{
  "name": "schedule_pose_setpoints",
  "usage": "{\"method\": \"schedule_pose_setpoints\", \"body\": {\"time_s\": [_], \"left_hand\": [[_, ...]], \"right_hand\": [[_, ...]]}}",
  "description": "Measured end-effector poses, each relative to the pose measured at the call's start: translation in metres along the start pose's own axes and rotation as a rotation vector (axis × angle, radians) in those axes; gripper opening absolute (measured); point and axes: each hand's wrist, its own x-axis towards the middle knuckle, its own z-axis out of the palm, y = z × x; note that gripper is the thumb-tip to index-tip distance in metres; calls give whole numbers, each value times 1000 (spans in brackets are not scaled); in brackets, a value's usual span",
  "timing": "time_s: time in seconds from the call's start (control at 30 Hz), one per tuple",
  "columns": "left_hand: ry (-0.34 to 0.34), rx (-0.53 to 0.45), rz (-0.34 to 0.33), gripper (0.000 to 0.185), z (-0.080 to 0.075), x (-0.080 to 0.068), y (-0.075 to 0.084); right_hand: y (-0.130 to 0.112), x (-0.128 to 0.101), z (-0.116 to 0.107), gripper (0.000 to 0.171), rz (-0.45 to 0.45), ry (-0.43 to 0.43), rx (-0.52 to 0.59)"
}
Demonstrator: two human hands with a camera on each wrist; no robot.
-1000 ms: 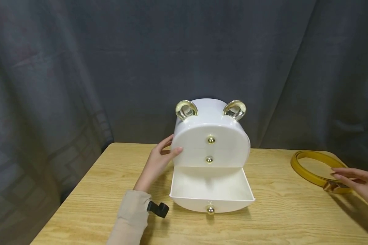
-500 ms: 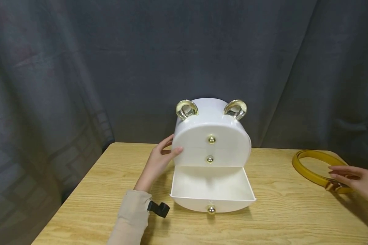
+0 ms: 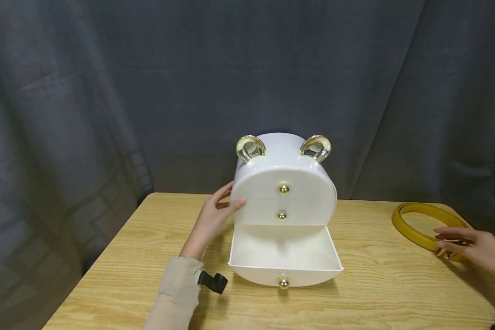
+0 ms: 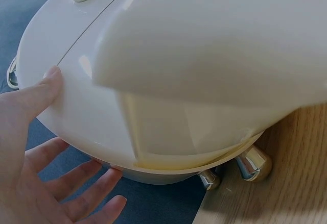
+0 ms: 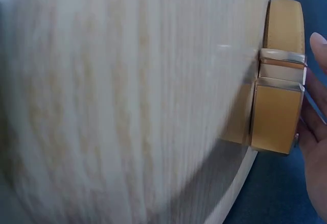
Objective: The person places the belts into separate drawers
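On the wood table [image 3: 148, 266] sits a white bear-eared box [image 3: 283, 201], gold ears [image 3: 251, 149] at 11 and 1 o'clock, bottom drawer [image 3: 286, 247] sticking out at 6. Over at the box's 9 o'clock, the left hand [image 3: 215, 214] is holding it: thumb on the front, other fingers spread against the curved side. Yellow belt [image 3: 411, 234] lies coiled just past 3 o'clock from the box. The right hand [image 3: 472, 247] is right by its buckle [image 5: 282, 71], loosely open, thumb apart from the fingers, can't tell if it's actually touching
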Motion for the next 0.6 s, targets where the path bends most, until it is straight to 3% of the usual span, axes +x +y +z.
{"method": "schedule_pose_setpoints", "body": {"time_s": [0.13, 0.43, 0.6], "left_hand": [[0, 1, 1, 68, 0, 0, 0], [0, -3, -1, 68, 0, 0, -1], [-3, -10, 5, 67, 0, 1, -1]], "right_hand": [[-3, 2, 2, 51, -15, -1, -28], [-5, 10, 8, 62, 9, -131, -78], [-5, 11, 7, 60, -2, -133, -90]]}}
